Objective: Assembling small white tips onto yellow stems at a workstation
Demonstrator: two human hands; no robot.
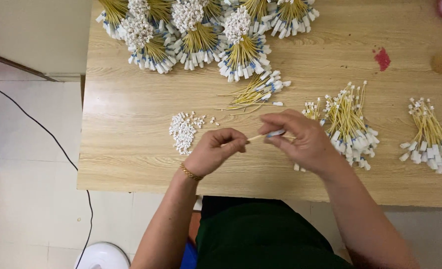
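My left hand (216, 151), with a gold bracelet at the wrist, pinches one end of a thin yellow wire (255, 136) above the wooden table (126, 149). My right hand (300, 139) grips the same wire by its white-and-blue tagged end (275, 133). Just left of my left hand lies a small heap of tiny white connectors (182, 132). A fan of finished yellow wires with white tags (348, 124) sits right beside my right hand.
Several tied bundles of yellow wires (201, 35) crowd the table's far edge. A loose bunch (258, 91) lies in the middle and another (430, 137) at the right. A red stain (382, 58) marks the wood. A black cable (36, 124) crosses the tiled floor.
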